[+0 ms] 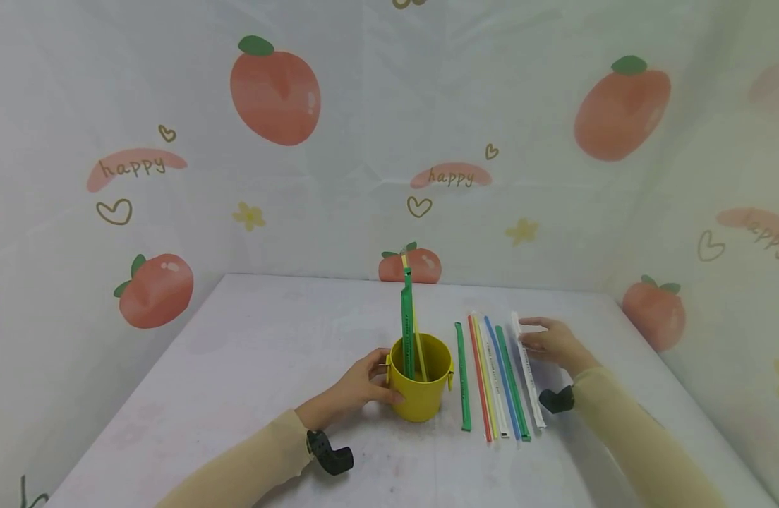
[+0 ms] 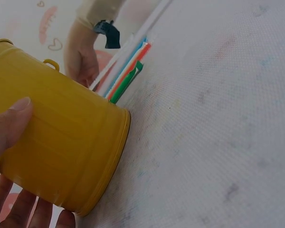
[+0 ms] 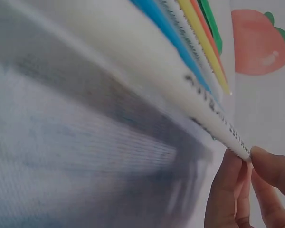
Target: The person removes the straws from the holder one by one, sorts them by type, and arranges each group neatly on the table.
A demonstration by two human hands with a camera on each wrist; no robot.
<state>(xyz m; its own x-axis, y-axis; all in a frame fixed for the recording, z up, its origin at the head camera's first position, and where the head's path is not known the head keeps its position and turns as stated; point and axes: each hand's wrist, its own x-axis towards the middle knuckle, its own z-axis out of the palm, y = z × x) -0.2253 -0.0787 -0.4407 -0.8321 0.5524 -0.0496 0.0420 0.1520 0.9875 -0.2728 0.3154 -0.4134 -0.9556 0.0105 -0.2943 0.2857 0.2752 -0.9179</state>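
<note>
My left hand grips a small yellow bucket by its side, thumb on the near wall and fingers around the far side. A green wrapped straw and a yellow straw stand in the bucket, rising above its rim. Over on the right, my right hand pinches the upper part of a white wrapped straw between thumb and fingers. Dark print runs along this straw in the right wrist view. It is the rightmost of the straws beside the bucket.
Between bucket and right hand lie side by side a green straw, a red straw, a yellow one, a white one, a blue straw and another green one. The white table meets a fruit-printed backdrop behind.
</note>
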